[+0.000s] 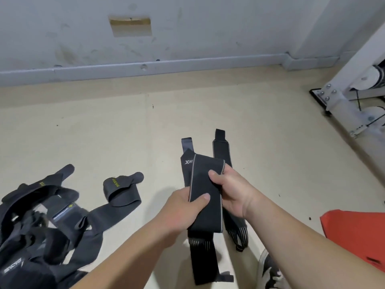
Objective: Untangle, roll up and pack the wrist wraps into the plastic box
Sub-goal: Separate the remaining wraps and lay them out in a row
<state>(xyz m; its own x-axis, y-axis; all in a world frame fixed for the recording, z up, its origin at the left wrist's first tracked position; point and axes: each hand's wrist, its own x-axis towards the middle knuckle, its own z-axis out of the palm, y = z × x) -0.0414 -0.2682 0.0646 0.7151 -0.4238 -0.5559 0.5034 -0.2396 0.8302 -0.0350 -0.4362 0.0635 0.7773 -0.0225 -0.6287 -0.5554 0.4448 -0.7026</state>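
Cream floor (pixel 208 113), grey wall (pixel 208 49) behind. Both hands hold one black wrist wrap (pixel 206 180) just above the floor, centre of view. Left hand (pixel 183 207) has thumb on top, fingers curled under. Right hand (pixel 231 190) grips the right edge, thumb across the face. Second wrap (pixel 220 147) lies close beneath, tangled pile (pixel 41 222) off to the left. Risk: hanging tail prob drags over the second wrap, velcro catches & they re-tangle. Roll may also start skewed if edges aren't lined up.

wrist wrap (pixel 187 170): white "XT…" | pile (pixel 31 226) lettering: unreadable
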